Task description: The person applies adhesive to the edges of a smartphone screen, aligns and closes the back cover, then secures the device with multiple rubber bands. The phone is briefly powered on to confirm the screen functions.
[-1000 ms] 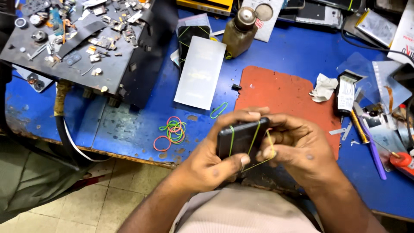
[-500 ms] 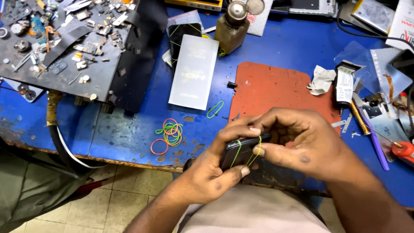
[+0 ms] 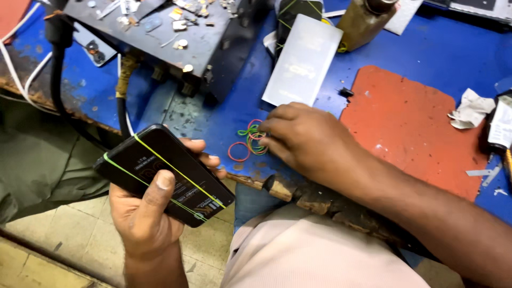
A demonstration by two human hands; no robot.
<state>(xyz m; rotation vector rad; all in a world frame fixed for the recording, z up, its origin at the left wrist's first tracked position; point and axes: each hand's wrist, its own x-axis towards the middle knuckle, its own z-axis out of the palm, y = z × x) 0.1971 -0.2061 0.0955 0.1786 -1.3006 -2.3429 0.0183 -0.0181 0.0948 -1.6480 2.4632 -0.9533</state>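
My bench is a blue-painted table [image 3: 437, 48], paint chipped, front edge worn to bare wood. 1 red mat [image 3: 410, 128] lies on it. Grey metal box [image 3: 176, 37] at back left, black cables [image 3: 56, 80] hanging off. Below me, beige tiled floor [image 3: 48, 250], dirty.

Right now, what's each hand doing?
Left hand: closed around a black phone.
Right hand: fingertips on the rubber bands, grip unclear.

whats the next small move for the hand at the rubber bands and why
Probably pinch one band out of the pile of rubber bands and lift it clear. The right hand has its fingertips on the pile, while the left hand holds the black phone, which has two yellow-green bands across it.
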